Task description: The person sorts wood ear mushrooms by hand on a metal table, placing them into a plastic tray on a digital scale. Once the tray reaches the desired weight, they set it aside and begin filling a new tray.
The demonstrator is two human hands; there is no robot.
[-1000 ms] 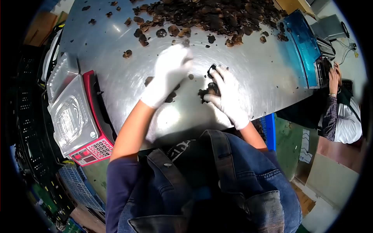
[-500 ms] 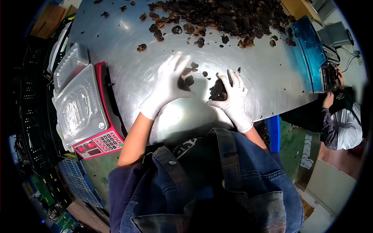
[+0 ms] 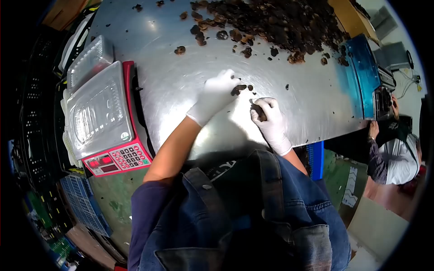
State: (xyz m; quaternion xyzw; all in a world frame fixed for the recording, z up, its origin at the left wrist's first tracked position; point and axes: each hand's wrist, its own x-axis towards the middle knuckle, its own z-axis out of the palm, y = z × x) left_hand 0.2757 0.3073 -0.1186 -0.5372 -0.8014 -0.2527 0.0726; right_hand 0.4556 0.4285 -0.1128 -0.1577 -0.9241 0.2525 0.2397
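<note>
Right hand curled round dark pieces, left hand spread flat alongside, bare steel tabletop down to near edge

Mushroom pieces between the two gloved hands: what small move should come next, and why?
Probably the left hand should sweep the loose pieces at its fingertips toward the right hand, which is curled on a dark clump. That would join the stray bits into one handful; the clear tray on the scale sits to the left.
</note>
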